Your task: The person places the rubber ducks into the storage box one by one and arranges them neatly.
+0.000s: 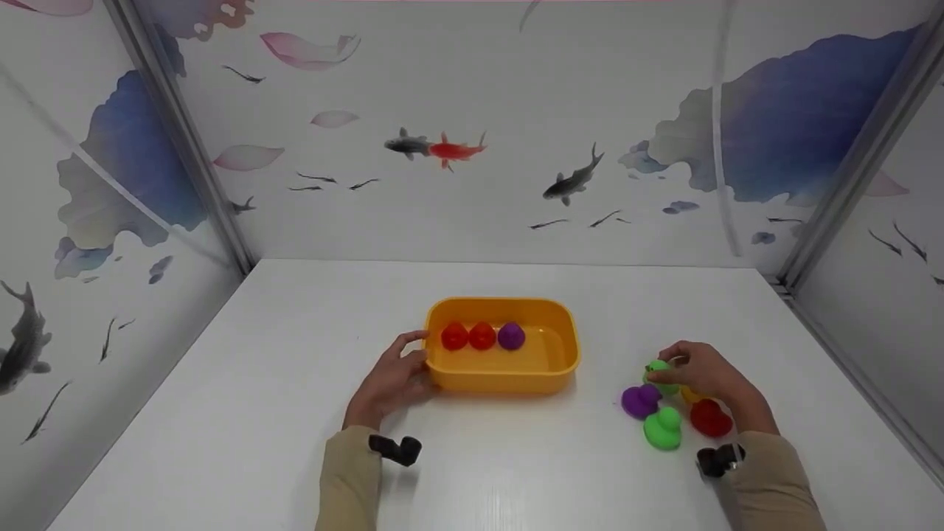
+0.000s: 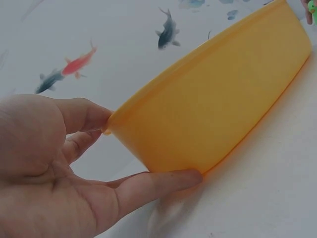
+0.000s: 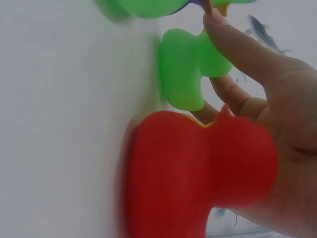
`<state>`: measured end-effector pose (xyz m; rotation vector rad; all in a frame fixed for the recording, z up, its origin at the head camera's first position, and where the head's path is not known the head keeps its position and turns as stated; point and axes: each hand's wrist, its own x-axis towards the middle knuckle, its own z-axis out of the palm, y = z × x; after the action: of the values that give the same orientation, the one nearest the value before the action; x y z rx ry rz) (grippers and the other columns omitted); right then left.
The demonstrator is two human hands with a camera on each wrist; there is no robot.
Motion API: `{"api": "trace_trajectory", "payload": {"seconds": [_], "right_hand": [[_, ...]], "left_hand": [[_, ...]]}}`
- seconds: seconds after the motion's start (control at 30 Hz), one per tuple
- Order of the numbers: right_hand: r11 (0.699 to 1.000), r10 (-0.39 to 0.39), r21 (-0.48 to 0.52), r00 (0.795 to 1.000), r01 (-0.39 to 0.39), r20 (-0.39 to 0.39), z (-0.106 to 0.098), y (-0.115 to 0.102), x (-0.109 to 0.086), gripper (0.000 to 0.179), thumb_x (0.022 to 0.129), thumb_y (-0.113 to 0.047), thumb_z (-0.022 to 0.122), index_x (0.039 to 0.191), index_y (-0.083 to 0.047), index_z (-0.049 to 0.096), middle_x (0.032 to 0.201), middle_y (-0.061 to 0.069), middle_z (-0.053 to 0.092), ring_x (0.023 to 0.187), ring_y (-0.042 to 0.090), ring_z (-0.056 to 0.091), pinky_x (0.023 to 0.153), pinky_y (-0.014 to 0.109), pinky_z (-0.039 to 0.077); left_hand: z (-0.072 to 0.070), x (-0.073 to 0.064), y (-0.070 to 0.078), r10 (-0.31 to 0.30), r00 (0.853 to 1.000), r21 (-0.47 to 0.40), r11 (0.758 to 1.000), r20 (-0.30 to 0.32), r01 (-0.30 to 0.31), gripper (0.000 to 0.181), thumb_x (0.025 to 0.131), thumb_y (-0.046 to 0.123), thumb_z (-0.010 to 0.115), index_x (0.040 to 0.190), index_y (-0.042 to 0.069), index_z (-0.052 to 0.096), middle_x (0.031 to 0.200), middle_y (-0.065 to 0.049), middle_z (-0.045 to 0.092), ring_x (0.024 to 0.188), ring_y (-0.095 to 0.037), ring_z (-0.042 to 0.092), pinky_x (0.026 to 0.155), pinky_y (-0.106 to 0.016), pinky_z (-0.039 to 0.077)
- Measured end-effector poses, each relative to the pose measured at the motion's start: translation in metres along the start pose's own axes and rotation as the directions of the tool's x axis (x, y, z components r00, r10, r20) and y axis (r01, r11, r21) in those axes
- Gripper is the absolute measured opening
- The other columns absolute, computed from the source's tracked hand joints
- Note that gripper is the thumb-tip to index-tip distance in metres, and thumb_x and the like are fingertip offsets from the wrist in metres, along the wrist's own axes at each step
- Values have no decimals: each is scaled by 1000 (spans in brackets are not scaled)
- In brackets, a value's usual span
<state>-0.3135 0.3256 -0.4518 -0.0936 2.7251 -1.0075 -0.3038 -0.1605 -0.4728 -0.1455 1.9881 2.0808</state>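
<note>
My left hand point(image 1: 391, 382) holds the left end of a yellow plastic basin point(image 1: 501, 382). In the left wrist view its thumb lies along the basin's lower side and a finger meets the rim. Two red ducks point(image 1: 454, 336) and a purple duck point(image 1: 511, 336) sit in a row inside. Over to the right, my right hand point(image 1: 708, 371) pinches a green rubber duck point(image 1: 658, 373) between thumb and fingers. Close around it are a purple duck point(image 1: 640, 400), another green duck point(image 1: 664, 429), a red duck point(image 1: 711, 419) and a yellow duck point(image 1: 691, 394) mostly hidden by the hand.
Everything rests on a white table point(image 1: 516, 472). A back wall point(image 1: 472, 221) printed with fish and side walls with metal corner posts point(image 1: 184, 140) enclose it. Each wrist carries a small black camera point(image 1: 396, 449).
</note>
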Motion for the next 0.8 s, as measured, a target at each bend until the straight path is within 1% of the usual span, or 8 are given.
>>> {"api": "trace_trajectory", "payload": {"seconds": [0.13, 0.23, 0.4, 0.6, 0.7, 0.8], "right_hand": [[1000, -14, 3, 1000, 14, -19, 0, -6, -1, 62, 87, -49, 73, 126, -3, 58, 145, 34, 45, 133, 53, 41, 108, 61, 44], [1000, -17, 5, 999, 17, -35, -1, -12, -1, 59, 87, -48, 73, 125, -5, 59, 145, 33, 45, 135, 53, 40, 108, 62, 44], [1000, -21, 20, 998, 22, -50, -2, -21, -2, 56, 89, -46, 72, 127, -7, 60, 145, 30, 47, 135, 50, 42, 109, 61, 45], [995, -71, 57, 995, 76, -75, -2, -31, -3, 55, 92, -44, 69, 132, -8, 58, 145, 25, 50, 135, 48, 46, 108, 59, 46], [993, -91, 64, 993, 97, -80, -3, -36, -3, 55, 93, -44, 68, 135, -9, 57, 145, 23, 50, 133, 46, 50, 105, 55, 50], [989, -110, 94, 991, 116, -72, -3, -40, -4, 54, 95, -40, 66, 137, -9, 54, 144, 23, 51, 129, 45, 56, 96, 46, 58]], "left_hand": [[0, -1, 1, -6, 1000, -22, 1000, 0, 6, 48, 102, 21, 55, 148, 23, 41, 146, -17, 53, 116, -28, 61, 99, -43, 57], [0, -2, 2, -9, 1000, -27, 1000, 2, 9, 48, 102, 21, 55, 148, 24, 41, 145, -17, 54, 115, -27, 62, 98, -42, 57], [0, -2, 1, 1, 1000, -21, 1000, 7, -1, 48, 102, 21, 54, 148, 23, 41, 144, -18, 55, 114, -27, 62, 98, -42, 58], [-1, -2, -1, 13, 999, -39, 999, 33, -12, 47, 103, 19, 50, 149, 20, 39, 145, -20, 52, 116, -28, 60, 100, -46, 56], [-1, -2, -1, 2, 1000, -8, 1000, 19, -1, 46, 103, 21, 51, 148, 23, 40, 146, -18, 53, 117, -28, 60, 100, -45, 56], [0, -1, -1, -18, 1000, 19, 1000, -3, 18, 45, 102, 24, 53, 146, 27, 43, 146, -14, 53, 117, -28, 60, 98, -42, 57]]}}
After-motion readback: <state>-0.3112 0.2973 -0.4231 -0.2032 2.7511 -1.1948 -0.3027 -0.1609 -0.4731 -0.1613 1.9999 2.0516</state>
